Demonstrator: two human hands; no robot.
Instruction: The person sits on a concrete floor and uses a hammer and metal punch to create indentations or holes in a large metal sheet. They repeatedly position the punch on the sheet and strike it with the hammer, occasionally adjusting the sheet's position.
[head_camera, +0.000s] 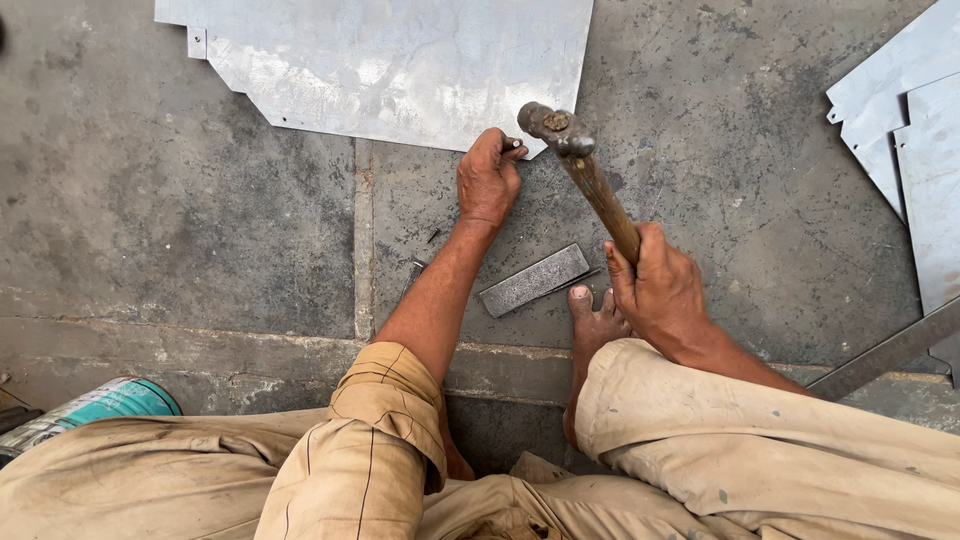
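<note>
One metal sheet (400, 65) lies flat on the floor, its corner unstruck: left hand (487, 180) pinches a small punch there, right hand (660, 290) grips the raised hammer (580, 170).

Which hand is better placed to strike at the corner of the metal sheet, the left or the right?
Probably the right hand: it grips the hammer, whose head is raised near the left hand. The left hand pinches a small tool at the metal sheet corner.
</note>
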